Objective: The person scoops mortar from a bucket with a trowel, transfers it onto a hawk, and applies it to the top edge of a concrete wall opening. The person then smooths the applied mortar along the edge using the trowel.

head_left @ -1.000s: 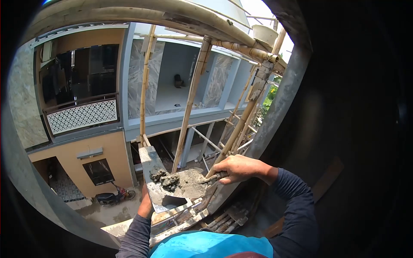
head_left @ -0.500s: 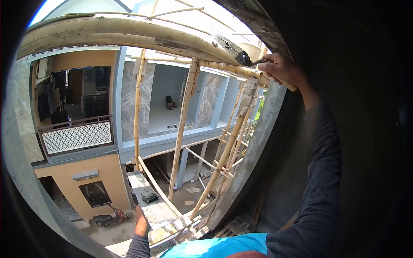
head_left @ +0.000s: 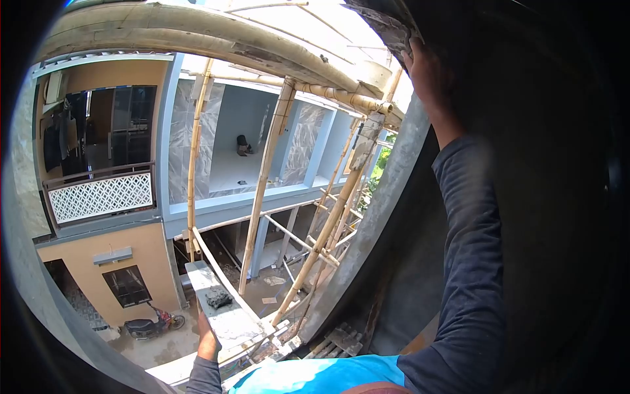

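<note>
My left hand (head_left: 208, 339) is low in the view, closed on the edge of a long, pale mortar board (head_left: 235, 323). A dark lump of wet mortar (head_left: 218, 299) rests on its upper face. My right hand (head_left: 428, 77) is raised at the top right, closed around the trowel's handle and close against the rough mortared edge (head_left: 388, 29) above the opening. The trowel's blade is lost against that dark edge.
A grey window jamb (head_left: 387, 190) runs down the right of the opening. Outside stand bamboo scaffold poles (head_left: 268, 177) and a thick horizontal beam (head_left: 197, 36). Across the gap, a person (head_left: 244, 146) crouches in a tiled room. A motorbike (head_left: 154, 325) is parked below.
My right hand has gone up with the mortar-loaded trowel, from beside the bamboo to the edge above. My left hand still holds the board; the whole view has shifted slightly.
</note>
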